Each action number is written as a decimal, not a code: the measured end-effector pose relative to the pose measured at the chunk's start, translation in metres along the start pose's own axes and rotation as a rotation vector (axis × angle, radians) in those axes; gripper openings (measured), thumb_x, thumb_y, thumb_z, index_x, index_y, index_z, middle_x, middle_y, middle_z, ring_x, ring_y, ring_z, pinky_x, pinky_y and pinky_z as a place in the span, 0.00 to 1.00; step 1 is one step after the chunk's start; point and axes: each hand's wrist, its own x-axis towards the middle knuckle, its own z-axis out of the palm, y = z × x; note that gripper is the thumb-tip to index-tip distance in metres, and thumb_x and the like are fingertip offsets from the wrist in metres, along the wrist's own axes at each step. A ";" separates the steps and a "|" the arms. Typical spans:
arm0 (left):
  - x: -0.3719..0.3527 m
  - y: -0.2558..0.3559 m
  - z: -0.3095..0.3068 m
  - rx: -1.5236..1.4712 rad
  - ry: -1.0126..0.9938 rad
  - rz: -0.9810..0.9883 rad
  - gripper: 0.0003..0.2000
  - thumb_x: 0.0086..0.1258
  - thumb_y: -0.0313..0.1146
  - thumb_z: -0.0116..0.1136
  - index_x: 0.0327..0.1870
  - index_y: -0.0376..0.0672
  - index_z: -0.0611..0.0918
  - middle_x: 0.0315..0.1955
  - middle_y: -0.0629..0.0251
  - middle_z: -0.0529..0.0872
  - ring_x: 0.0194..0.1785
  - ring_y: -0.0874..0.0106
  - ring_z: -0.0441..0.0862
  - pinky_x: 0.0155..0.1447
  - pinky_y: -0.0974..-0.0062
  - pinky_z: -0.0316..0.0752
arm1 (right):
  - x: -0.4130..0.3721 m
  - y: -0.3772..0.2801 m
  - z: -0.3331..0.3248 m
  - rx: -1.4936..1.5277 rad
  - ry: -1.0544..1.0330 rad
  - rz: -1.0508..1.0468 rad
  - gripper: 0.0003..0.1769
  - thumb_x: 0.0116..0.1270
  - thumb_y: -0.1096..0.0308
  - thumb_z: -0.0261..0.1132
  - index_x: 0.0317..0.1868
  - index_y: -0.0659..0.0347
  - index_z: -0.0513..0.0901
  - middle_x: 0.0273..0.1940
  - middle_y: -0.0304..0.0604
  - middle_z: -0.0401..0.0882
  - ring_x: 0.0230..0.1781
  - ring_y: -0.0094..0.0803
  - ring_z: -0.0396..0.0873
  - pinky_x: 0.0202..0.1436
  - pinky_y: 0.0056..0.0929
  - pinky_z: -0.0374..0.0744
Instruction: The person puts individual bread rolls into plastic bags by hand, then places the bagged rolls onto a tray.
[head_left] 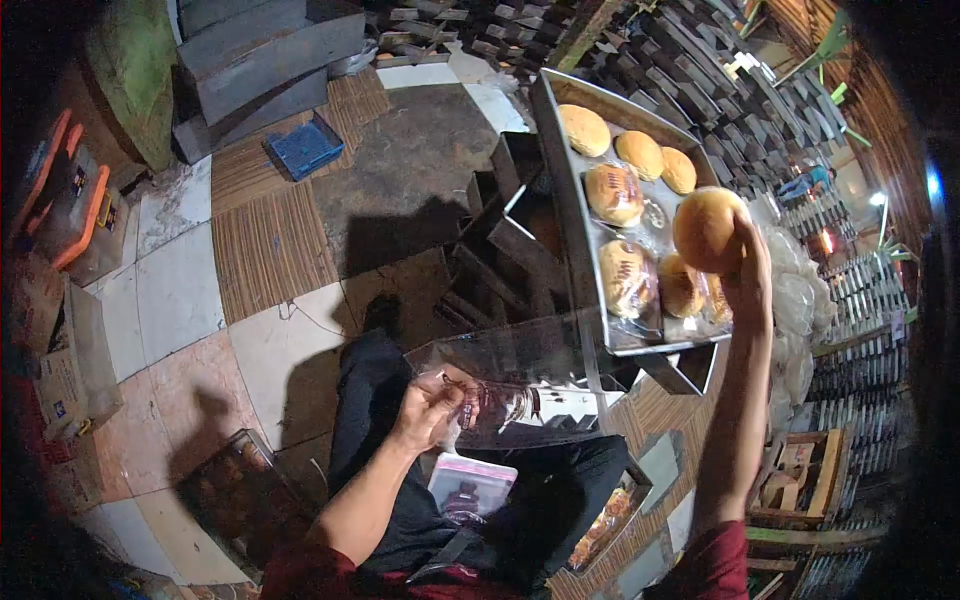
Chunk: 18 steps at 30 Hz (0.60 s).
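My right hand (pixel 748 262) is closed on a round golden bun (pixel 708 229), held above the right side of a metal tray (pixel 574 215). On the tray lie several buns, some bare, such as the bun (pixel 584 130) at its far end, and some in printed clear wrappers, like the wrapped bun (pixel 627 277). My left hand (pixel 432 408) pinches a clear plastic bag (pixel 510 385) with dark print, over my lap. A stack of clear bags with a pink edge (pixel 472 484) rests on my lap.
Dark metal tins (pixel 500 250) stand under the tray. A blue basket (pixel 303 147) sits on the tiled floor. Orange-handled crates (pixel 88 215) are at the left, and a wooden crate (pixel 798 474) at the right. A tray of packed food (pixel 606 520) lies beside my leg.
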 end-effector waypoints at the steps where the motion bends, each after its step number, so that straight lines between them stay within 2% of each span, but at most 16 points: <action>1: -0.002 -0.002 0.000 -0.097 -0.060 -0.055 0.12 0.62 0.33 0.60 0.39 0.34 0.77 0.31 0.62 0.80 0.32 0.75 0.79 0.36 0.77 0.78 | -0.039 -0.010 0.011 0.172 -0.068 -0.052 0.28 0.62 0.53 0.57 0.55 0.66 0.69 0.50 0.48 0.73 0.48 0.36 0.76 0.51 0.40 0.76; 2: -0.004 -0.007 0.002 -0.092 -0.073 -0.059 0.12 0.62 0.33 0.60 0.39 0.34 0.77 0.31 0.62 0.80 0.32 0.75 0.79 0.36 0.77 0.78 | -0.071 -0.013 0.015 0.223 -0.078 0.014 0.29 0.62 0.50 0.55 0.55 0.66 0.69 0.50 0.48 0.73 0.50 0.39 0.75 0.53 0.43 0.75; 3: -0.004 -0.011 0.005 0.030 -0.107 -0.023 0.11 0.62 0.31 0.60 0.40 0.34 0.77 0.31 0.62 0.80 0.34 0.75 0.79 0.38 0.78 0.77 | -0.104 -0.008 0.009 0.276 -0.181 0.106 0.30 0.66 0.49 0.49 0.59 0.65 0.65 0.55 0.50 0.71 0.56 0.40 0.71 0.59 0.42 0.69; 4: -0.005 -0.014 0.007 0.153 -0.142 0.013 0.10 0.62 0.30 0.59 0.40 0.34 0.77 0.32 0.62 0.80 0.35 0.76 0.79 0.41 0.78 0.76 | -0.141 -0.005 0.023 0.292 -0.078 0.122 0.30 0.61 0.50 0.56 0.55 0.66 0.68 0.51 0.49 0.72 0.51 0.39 0.74 0.52 0.40 0.75; 5: -0.010 -0.015 0.008 0.261 -0.198 -0.036 0.09 0.62 0.25 0.57 0.42 0.33 0.76 0.34 0.63 0.80 0.40 0.76 0.79 0.46 0.80 0.74 | -0.172 0.009 0.023 0.300 -0.032 0.182 0.29 0.60 0.51 0.57 0.55 0.65 0.68 0.51 0.49 0.72 0.49 0.39 0.75 0.51 0.39 0.75; 6: -0.014 -0.014 0.016 0.270 -0.214 -0.036 0.09 0.62 0.25 0.57 0.42 0.33 0.76 0.34 0.63 0.80 0.40 0.76 0.79 0.46 0.80 0.74 | -0.198 0.016 0.029 0.369 -0.149 0.227 0.29 0.60 0.54 0.59 0.56 0.63 0.65 0.50 0.49 0.71 0.48 0.38 0.75 0.50 0.39 0.75; 7: -0.020 -0.010 0.027 0.269 -0.239 -0.129 0.12 0.62 0.28 0.59 0.44 0.33 0.75 0.36 0.63 0.80 0.40 0.75 0.79 0.47 0.78 0.74 | -0.233 0.032 0.034 0.414 -0.035 0.327 0.30 0.60 0.55 0.61 0.56 0.62 0.62 0.50 0.48 0.70 0.48 0.35 0.73 0.50 0.38 0.76; 8: -0.029 -0.007 0.036 0.270 -0.260 -0.226 0.15 0.61 0.31 0.60 0.46 0.34 0.74 0.37 0.63 0.80 0.40 0.73 0.79 0.47 0.76 0.75 | -0.261 0.053 0.024 0.213 -0.117 0.437 0.33 0.58 0.58 0.66 0.57 0.61 0.59 0.49 0.46 0.68 0.50 0.33 0.71 0.50 0.34 0.75; 9: -0.036 -0.003 0.040 0.704 -0.374 -0.153 0.17 0.61 0.28 0.60 0.49 0.33 0.73 0.39 0.64 0.79 0.42 0.75 0.79 0.49 0.77 0.74 | -0.283 0.060 0.031 0.007 -0.123 0.460 0.36 0.54 0.61 0.70 0.57 0.61 0.59 0.49 0.44 0.68 0.49 0.32 0.71 0.50 0.29 0.75; 10: -0.045 0.003 0.045 0.595 -0.392 -0.353 0.16 0.59 0.26 0.60 0.49 0.34 0.74 0.38 0.65 0.80 0.42 0.76 0.78 0.47 0.77 0.74 | -0.301 0.070 0.031 0.046 -0.203 0.360 0.35 0.51 0.66 0.72 0.56 0.62 0.62 0.48 0.44 0.70 0.48 0.31 0.72 0.51 0.29 0.74; 12: -0.053 0.027 0.057 1.103 -0.399 -0.497 0.15 0.59 0.26 0.61 0.47 0.34 0.75 0.37 0.65 0.80 0.41 0.78 0.78 0.45 0.80 0.73 | -0.325 0.088 0.021 0.254 -0.200 0.655 0.32 0.51 0.66 0.70 0.55 0.64 0.65 0.48 0.46 0.72 0.48 0.31 0.73 0.54 0.33 0.73; 14: -0.063 0.032 0.053 0.967 -0.149 -0.495 0.12 0.60 0.26 0.61 0.44 0.34 0.76 0.35 0.66 0.81 0.39 0.80 0.77 0.43 0.82 0.73 | -0.337 0.089 0.025 0.652 -0.017 0.595 0.31 0.53 0.64 0.69 0.55 0.65 0.67 0.49 0.47 0.74 0.50 0.33 0.73 0.55 0.36 0.73; 16: -0.072 0.031 0.046 0.830 -0.023 -0.356 0.09 0.62 0.26 0.59 0.41 0.35 0.77 0.32 0.68 0.80 0.37 0.81 0.77 0.42 0.83 0.73 | -0.340 0.080 0.022 0.703 -0.017 0.442 0.34 0.55 0.58 0.68 0.58 0.64 0.65 0.51 0.45 0.72 0.52 0.36 0.73 0.56 0.37 0.73; 18: -0.075 0.039 0.061 0.882 0.006 -0.304 0.12 0.60 0.26 0.61 0.44 0.36 0.76 0.34 0.68 0.80 0.39 0.81 0.76 0.44 0.81 0.72 | -0.338 0.073 0.023 0.641 -0.093 0.376 0.36 0.52 0.60 0.71 0.58 0.64 0.64 0.51 0.45 0.71 0.52 0.34 0.72 0.56 0.35 0.73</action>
